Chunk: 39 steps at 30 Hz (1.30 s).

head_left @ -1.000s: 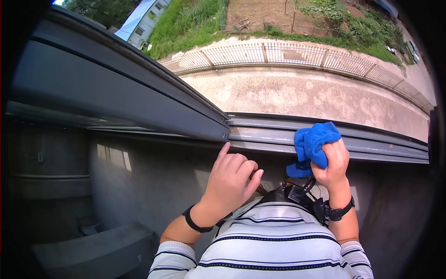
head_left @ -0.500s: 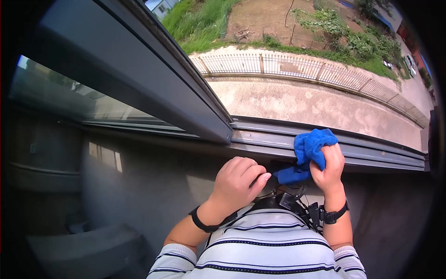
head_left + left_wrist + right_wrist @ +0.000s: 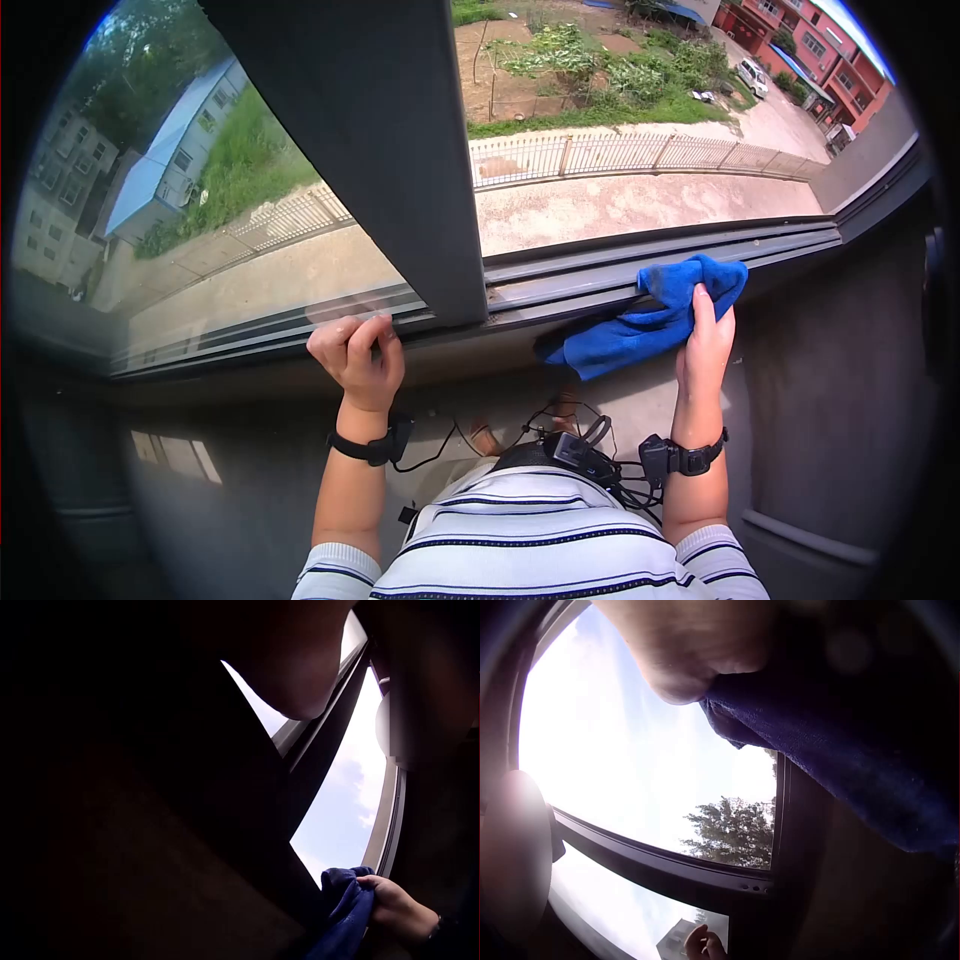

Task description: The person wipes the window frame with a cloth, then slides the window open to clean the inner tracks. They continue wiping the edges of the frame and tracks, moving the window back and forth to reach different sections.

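My right hand (image 3: 706,345) grips a blue cloth (image 3: 630,338) at the sliding window's sill track (image 3: 570,290). Part of the cloth bunches over the track's edge, and the rest hangs down to the left. The left wrist view also catches the cloth (image 3: 346,915) pinched between thumb and fingers. Raised beside the lower edge of the dark-framed window sash (image 3: 370,140), my left hand (image 3: 358,362) has loosely bent fingers and holds nothing. In the right wrist view the left hand (image 3: 705,943) appears small against the glass.
Dark wristbands (image 3: 365,447) with small devices sit on both wrists, and cables (image 3: 610,440) hang at the waist. Glass fills the left part of the window; the right part stands open onto a pavement and fence (image 3: 620,155). A wall (image 3: 830,400) is at the right.
The head view has turned to the right. My left hand has moved left from the sash's corner to its lower rail. The cloth now hangs more spread out from my right hand.
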### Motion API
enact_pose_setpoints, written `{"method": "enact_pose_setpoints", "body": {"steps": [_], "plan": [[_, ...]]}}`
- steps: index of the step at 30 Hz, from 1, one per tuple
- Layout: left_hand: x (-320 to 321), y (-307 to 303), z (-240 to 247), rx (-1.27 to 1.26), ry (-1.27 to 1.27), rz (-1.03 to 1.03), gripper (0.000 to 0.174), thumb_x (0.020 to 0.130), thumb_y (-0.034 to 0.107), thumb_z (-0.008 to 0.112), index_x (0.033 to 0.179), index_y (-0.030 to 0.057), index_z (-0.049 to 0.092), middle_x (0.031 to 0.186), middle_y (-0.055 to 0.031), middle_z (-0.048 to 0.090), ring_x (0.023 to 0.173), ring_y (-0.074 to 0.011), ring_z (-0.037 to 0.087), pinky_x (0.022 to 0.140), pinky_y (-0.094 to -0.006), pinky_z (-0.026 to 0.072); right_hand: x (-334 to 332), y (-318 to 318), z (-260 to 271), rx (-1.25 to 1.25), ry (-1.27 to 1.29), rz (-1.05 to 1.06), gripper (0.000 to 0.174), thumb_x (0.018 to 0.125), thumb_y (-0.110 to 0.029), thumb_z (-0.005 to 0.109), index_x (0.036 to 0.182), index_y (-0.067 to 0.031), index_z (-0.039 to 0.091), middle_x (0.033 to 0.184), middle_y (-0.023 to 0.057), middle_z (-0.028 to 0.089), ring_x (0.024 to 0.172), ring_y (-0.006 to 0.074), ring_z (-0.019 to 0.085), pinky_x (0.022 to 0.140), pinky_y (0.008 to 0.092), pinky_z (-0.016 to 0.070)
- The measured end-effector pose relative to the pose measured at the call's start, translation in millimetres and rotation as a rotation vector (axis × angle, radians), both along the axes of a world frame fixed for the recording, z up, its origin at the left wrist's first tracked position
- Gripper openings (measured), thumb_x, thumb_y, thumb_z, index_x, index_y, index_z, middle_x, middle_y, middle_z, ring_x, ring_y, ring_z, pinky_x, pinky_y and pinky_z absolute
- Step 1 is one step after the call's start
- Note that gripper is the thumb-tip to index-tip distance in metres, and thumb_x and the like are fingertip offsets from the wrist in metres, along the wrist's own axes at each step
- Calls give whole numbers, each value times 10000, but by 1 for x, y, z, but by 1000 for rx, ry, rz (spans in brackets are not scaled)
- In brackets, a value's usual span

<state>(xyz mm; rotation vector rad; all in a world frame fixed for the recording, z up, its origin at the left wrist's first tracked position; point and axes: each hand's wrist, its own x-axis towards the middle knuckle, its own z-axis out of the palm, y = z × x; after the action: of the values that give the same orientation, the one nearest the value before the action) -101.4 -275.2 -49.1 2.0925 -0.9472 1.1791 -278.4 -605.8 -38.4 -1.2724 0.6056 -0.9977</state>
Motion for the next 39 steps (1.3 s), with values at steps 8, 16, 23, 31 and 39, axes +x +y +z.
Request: {"method": "enact_pose_setpoints", "body": {"steps": [8,16,23,31,39], "plan": [[9,0,-22,-22,-62,7,260,728,97,674,963,206,647,961,-5,515,911,-204,471,835,-348,361,-29,30,44,-725,602,143,623,853,-300,729,1381,-142,438,799,88,607,689,213,608,667,305,500],[10,0,-23,-35,-55,-3,257,726,121,677,961,225,662,943,15,524,907,-191,473,830,-346,359,21,75,45,-1063,693,737,557,823,-115,625,1364,-203,525,840,111,672,710,294,656,637,383,531],[9,-5,-22,-38,-96,-6,277,708,53,641,955,178,646,911,-15,511,909,-214,468,840,-351,373,64,77,51,-1041,758,1062,525,810,-128,584,1331,-189,568,827,140,685,694,316,658,644,392,533],[12,-3,-27,-55,-112,38,257,726,151,670,956,266,652,928,42,516,894,-171,475,813,-334,352,84,76,38,-778,617,1126,417,819,-134,562,1227,-98,637,962,181,697,864,328,683,817,368,533],[13,-3,-27,-54,-127,58,252,734,157,665,961,265,649,930,43,515,889,-174,475,807,-336,354,65,93,58,-1058,834,916,417,807,-75,586,1220,-104,633,873,182,685,774,344,665,717,366,541]]}}
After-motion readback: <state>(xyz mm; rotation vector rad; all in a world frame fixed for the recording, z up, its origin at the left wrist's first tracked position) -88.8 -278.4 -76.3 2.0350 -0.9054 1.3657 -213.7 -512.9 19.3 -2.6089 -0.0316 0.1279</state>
